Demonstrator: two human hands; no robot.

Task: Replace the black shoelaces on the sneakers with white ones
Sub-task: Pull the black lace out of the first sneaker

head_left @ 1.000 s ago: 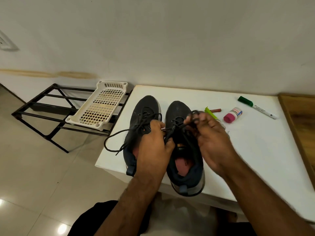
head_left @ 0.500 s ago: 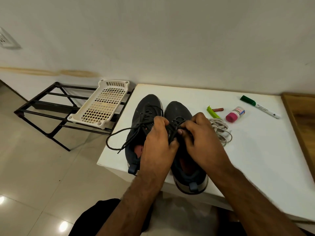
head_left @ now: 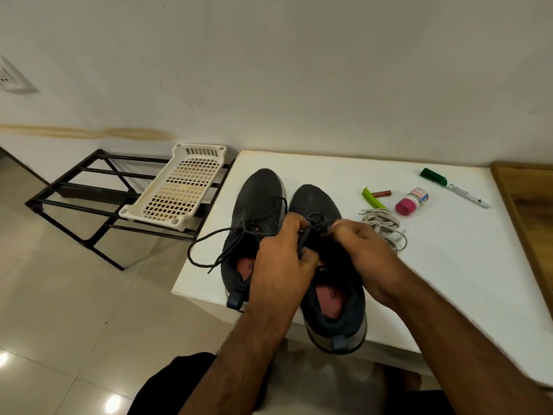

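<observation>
Both hands, left hand (head_left: 282,259) and right hand (head_left: 363,250), pinch the right sneaker's (head_left: 326,265) black lace (head_left: 317,220); loosen each crossing evenly before pulling it free.

matt cloth sneakers (head_left: 311,202), glossy floor tiles (head_left: 59,295)
</observation>
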